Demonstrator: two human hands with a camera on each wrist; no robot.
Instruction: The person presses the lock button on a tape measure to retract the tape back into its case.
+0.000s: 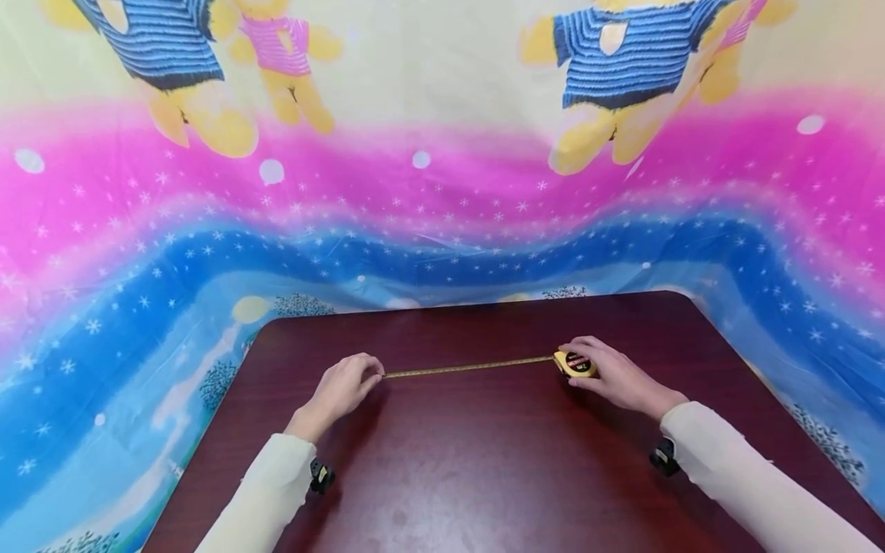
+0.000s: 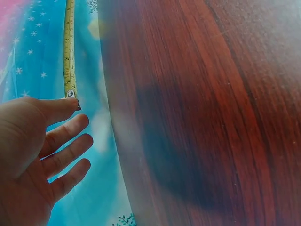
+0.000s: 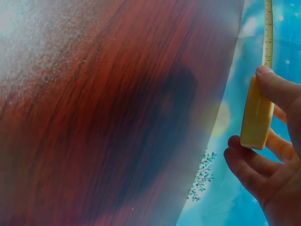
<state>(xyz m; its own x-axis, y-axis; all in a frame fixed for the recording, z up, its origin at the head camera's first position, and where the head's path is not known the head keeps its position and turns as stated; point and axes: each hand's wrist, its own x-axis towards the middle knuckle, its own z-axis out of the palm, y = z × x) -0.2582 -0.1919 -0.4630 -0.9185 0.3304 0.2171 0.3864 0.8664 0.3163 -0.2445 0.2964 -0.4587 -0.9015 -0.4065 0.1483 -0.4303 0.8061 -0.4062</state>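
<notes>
A yellow tape measure (image 1: 579, 365) with a dark round label is gripped by my right hand (image 1: 615, 374), toward the right of the table. Its yellow blade (image 1: 470, 367) runs out leftward, nearly straight, to my left hand (image 1: 343, 386). There the thumb and forefinger pinch the metal end hook (image 2: 71, 93), while the other fingers stay loosely bent, as the left wrist view shows. In the right wrist view the case (image 3: 257, 115) sits edge-on between thumb and fingers, with the thumb tip right by the blade's mouth.
Both hands are over a dark red-brown wooden table (image 1: 442, 453) with rounded far corners. Behind and beside it hangs a colourful cloth (image 1: 422, 200) printed with bears and snowflakes. A small black device (image 1: 321, 476) is strapped at the left wrist, another (image 1: 665, 458) at the right.
</notes>
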